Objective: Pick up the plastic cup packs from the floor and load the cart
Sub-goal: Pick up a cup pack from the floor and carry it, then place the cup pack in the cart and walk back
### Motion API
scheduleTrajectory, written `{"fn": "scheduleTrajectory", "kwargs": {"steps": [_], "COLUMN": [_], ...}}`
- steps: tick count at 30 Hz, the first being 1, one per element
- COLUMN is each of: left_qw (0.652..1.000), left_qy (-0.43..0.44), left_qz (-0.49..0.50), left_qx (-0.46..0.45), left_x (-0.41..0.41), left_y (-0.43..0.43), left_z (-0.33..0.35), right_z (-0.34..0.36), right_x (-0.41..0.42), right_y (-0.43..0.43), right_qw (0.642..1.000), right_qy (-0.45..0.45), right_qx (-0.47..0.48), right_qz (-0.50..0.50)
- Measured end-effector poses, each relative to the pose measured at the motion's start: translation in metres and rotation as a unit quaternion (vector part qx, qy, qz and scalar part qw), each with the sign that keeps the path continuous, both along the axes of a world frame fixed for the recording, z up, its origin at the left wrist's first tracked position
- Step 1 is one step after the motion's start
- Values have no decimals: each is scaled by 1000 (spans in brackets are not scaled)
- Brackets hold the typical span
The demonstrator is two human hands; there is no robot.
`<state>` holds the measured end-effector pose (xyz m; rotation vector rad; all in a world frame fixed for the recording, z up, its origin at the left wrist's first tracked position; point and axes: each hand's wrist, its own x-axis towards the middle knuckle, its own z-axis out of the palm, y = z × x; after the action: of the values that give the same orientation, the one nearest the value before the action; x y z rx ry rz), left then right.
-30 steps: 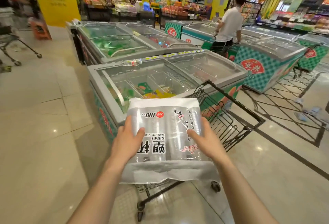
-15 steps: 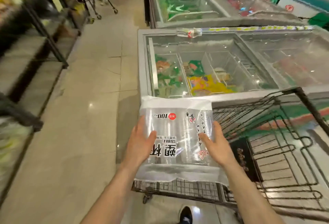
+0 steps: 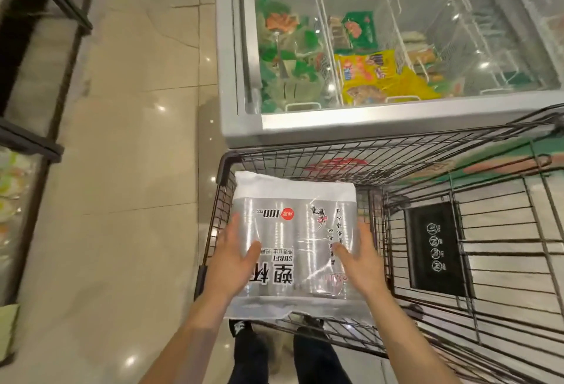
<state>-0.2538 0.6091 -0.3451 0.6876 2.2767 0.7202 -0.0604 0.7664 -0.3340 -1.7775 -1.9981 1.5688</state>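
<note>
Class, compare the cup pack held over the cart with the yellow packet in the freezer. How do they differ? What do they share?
The cup pack is clear and silvery; the yellow packet is bright and opaque. The cup pack is held by the left hand and right hand over the cart; the yellow packet lies in the freezer. Both carry print.

left hand (image 3: 235, 258), right hand (image 3: 357, 261), both forward

Bare forearms (image 3: 183, 338), dark trousers (image 3: 319, 359) and black shoes (image 3: 239, 327) with white markings.
</note>
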Motion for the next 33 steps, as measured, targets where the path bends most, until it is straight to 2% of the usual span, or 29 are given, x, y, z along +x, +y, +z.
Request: {"fn": "scheduleTrajectory", "kwargs": {"steps": [6,12,16,22,25,28,33], "left_qw": [1000,999,999,997,995,994,996], "left_qy": [-9,-16,-11,23,32,32,35], "left_qz": [-25,-2,7,-5,-47,-48,-31], "left_qx": [0,-32,-39,-73,-80,-89,-79], "left_x": [-24,-36,-33,-39,-38,-34,-25], "left_y": [24,46,50,51,56,65,70], "left_z": [-42,-96,-129,-170,-185,-186,-162], "right_z": [-51,-107,-146,-192,-207,-213,-178], "right_x": [-18,-39,-51,-60,-62,-60,-58], "right_y": [18,32,35,28,26,28,35], "right_qw": [1000,999,999,990,988,983,978], "right_qy": [-7,-6,-16,-102,-95,-98,-75], "right_qx": [-22,-43,-29,-28,-29,-22,35], "right_qz": [-15,-24,17,93,117,156,189]}}
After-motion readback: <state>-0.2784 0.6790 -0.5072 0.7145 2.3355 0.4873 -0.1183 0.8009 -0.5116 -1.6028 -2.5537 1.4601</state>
